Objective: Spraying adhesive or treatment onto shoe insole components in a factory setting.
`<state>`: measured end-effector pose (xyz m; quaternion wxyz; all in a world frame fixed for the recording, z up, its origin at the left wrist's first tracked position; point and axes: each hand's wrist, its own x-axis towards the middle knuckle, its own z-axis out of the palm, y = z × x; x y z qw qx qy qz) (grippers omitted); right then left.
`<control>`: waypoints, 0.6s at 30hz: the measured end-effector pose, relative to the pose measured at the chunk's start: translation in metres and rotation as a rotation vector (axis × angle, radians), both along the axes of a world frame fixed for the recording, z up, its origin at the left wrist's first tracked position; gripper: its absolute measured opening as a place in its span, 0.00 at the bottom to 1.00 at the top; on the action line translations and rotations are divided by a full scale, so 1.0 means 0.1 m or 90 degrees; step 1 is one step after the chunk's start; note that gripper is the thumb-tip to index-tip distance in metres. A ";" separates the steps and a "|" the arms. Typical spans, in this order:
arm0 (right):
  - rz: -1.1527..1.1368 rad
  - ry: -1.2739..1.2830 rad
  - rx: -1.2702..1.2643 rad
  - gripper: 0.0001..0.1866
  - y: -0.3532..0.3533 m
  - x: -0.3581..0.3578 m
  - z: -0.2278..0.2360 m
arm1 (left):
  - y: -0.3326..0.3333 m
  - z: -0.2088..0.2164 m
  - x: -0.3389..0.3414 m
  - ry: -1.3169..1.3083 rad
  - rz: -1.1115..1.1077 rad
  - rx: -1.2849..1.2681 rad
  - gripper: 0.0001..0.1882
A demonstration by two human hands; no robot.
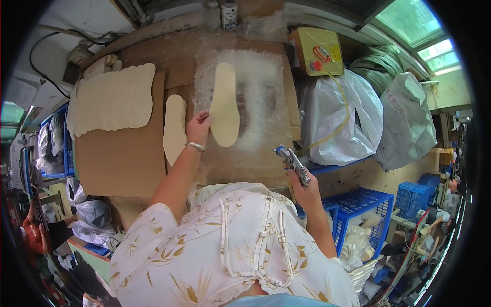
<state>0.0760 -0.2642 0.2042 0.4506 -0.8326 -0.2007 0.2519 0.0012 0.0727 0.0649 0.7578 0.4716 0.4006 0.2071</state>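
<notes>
Over the whitish, residue-coated patch of the work surface [266,102] is a cream insole [225,105]. My left hand [198,128], a bracelet on its wrist, pinches the insole's left edge. A stack of similar insoles [175,125] lies just left of that hand. In my right hand [304,189] is a metal spray gun [295,166] with a blue part at its front, held near the table's front right. Farther left, many overlapping insoles [112,100] lie fanned out on a brown cardboard sheet [120,163].
A yellowish can [330,43] stands at the back right; its yellow hose [343,112] runs toward the spray gun. White plastic bags [340,115] bulge along the right side. A blue crate [363,215] sits below right. A small bottle [229,15] is at the back.
</notes>
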 end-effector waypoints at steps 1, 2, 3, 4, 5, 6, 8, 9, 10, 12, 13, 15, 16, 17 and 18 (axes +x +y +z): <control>-0.012 -0.002 0.003 0.14 -0.02 -0.01 -0.01 | -0.05 -0.05 0.20 -0.003 -0.006 0.001 0.12; -0.022 -0.006 0.005 0.14 -0.04 -0.02 0.00 | -0.09 -0.16 0.38 0.001 -0.013 -0.055 0.13; -0.027 -0.010 0.005 0.14 -0.06 -0.03 0.00 | -0.11 -0.26 0.52 0.005 -0.020 -0.111 0.13; -0.030 -0.008 0.008 0.14 -0.08 -0.03 0.01 | -0.11 -0.31 0.64 0.001 -0.025 -0.111 0.13; -0.032 -0.005 0.012 0.14 -0.10 -0.04 0.02 | -0.11 -0.37 0.74 0.021 -0.010 -0.116 0.15; -0.036 -0.009 0.010 0.14 -0.11 -0.04 0.04 | -0.13 -0.44 0.81 0.042 0.005 -0.121 0.16; -0.037 -0.007 0.033 0.14 -0.11 -0.05 0.07 | -0.13 -0.56 0.83 0.078 0.002 -0.133 0.15; -0.045 -0.008 0.031 0.14 -0.13 -0.05 0.07 | -0.16 -0.54 0.86 0.118 -0.005 -0.143 0.15; -0.050 -0.003 0.035 0.14 -0.13 -0.05 0.08 | -0.20 -0.51 0.87 0.118 -0.012 -0.145 0.15; -0.062 0.004 0.040 0.13 -0.13 -0.03 0.08 | -0.33 -0.44 0.76 0.160 -0.004 -0.170 0.14; -0.059 0.003 0.054 0.13 -0.09 0.00 0.09 | -0.38 -0.49 0.68 0.162 -0.006 -0.169 0.14; -0.056 0.002 0.067 0.12 0.04 0.06 0.14 | -0.50 -0.59 0.54 0.153 -0.054 -0.248 0.14; -0.046 -0.017 0.073 0.12 0.15 0.09 0.20 | -0.58 -0.58 0.50 0.154 -0.055 -0.249 0.14; -0.037 -0.036 0.078 0.11 0.24 0.12 0.24 | -0.66 -0.56 0.48 0.166 -0.075 -0.258 0.14; -0.035 -0.035 0.077 0.11 0.33 0.16 0.27 | -0.72 -0.56 0.46 0.177 -0.092 -0.268 0.14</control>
